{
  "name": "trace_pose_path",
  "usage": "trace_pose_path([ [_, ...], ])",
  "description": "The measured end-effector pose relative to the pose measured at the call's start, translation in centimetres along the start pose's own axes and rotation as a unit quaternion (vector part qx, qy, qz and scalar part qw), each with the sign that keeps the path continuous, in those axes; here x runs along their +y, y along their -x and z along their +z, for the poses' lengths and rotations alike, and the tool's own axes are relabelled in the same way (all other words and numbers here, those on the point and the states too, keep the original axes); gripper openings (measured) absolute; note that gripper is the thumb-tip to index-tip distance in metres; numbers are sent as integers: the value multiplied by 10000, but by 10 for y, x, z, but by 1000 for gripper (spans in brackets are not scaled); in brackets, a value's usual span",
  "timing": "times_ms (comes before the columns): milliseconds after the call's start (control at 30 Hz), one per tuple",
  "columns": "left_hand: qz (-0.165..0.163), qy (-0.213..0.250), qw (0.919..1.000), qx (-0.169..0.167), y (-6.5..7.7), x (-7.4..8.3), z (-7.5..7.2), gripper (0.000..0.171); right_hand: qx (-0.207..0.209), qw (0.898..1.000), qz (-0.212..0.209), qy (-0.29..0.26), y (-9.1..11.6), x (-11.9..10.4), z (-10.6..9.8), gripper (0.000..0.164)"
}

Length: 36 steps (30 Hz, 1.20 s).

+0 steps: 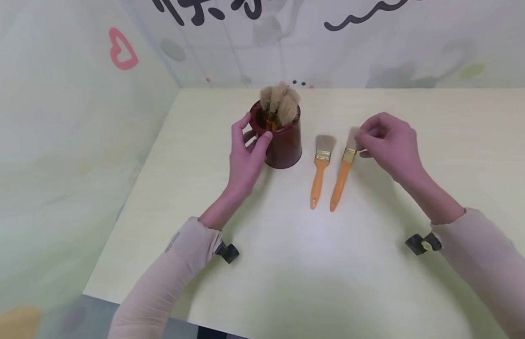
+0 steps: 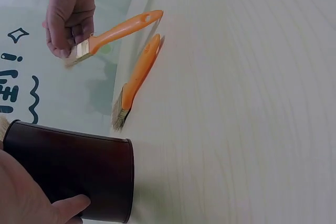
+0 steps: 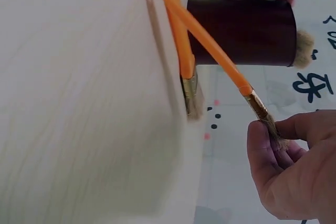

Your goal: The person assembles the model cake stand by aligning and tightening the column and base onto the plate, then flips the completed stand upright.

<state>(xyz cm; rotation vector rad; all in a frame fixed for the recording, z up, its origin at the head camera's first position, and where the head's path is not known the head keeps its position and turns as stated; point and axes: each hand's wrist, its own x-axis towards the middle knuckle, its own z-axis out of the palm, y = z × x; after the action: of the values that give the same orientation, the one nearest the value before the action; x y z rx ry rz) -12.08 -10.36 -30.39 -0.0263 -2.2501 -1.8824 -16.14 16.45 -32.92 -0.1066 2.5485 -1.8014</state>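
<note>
A dark red cup (image 1: 283,141) (image 2: 68,174) (image 3: 241,30) stands on the pale table (image 1: 288,263) with several brushes in it, bristles up. My left hand (image 1: 245,150) curls round the cup's left side. Two orange-handled paintbrushes lie to the cup's right. My right hand (image 1: 383,141) (image 2: 68,17) (image 3: 286,174) pinches the right brush (image 1: 343,172) (image 2: 113,32) (image 3: 210,40) at its bristle end, lifting that end while the handle tip stays near the table. The other brush (image 1: 319,172) (image 2: 136,80) (image 3: 181,45) lies flat beside it.
A wall with drawn shapes (image 1: 118,49) closes the left side and the back. The table's front edge (image 1: 135,301) runs close to my sleeves. A small black camera mount sits at each wrist (image 1: 423,244).
</note>
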Motion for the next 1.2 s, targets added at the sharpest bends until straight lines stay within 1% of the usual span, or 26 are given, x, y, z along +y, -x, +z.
trace_pose_path([
  [67, -49, -20, 10000, 20, 1, 0, -1, 55, -163, 9993, 55, 322, -4, 6, 3, 14],
  [200, -25, -22, 10000, 16, 0, 2, -1, 55, -386, 9966, 70, 726, -12, 14, 8, 13],
  [433, -16, -14, 10000, 62, 2, 1, -4, 55, -740, 9909, 193, 1107, -22, 24, 20, 14],
  [567, -23, 36, 10000, 89, 2, 1, -3, 54, -834, 9865, 159, 1399, -27, 27, 25, 13],
  [733, -32, 17, 10000, 35, 0, 2, -1, 55, -854, 9788, 176, 1851, -33, 29, 28, 15],
  [967, -94, -35, 9999, -11, -1, 2, -1, 55, -1026, 9634, 208, 2467, -41, 27, 31, 15],
  [1100, -140, -60, 9999, -46, 0, 2, -2, 55, -1092, 9555, 357, 2718, -41, 25, 33, 15],
  [1200, -117, -49, 9999, -75, -1, 2, -2, 55, -1067, 9525, 418, 2823, -40, 25, 32, 15],
])
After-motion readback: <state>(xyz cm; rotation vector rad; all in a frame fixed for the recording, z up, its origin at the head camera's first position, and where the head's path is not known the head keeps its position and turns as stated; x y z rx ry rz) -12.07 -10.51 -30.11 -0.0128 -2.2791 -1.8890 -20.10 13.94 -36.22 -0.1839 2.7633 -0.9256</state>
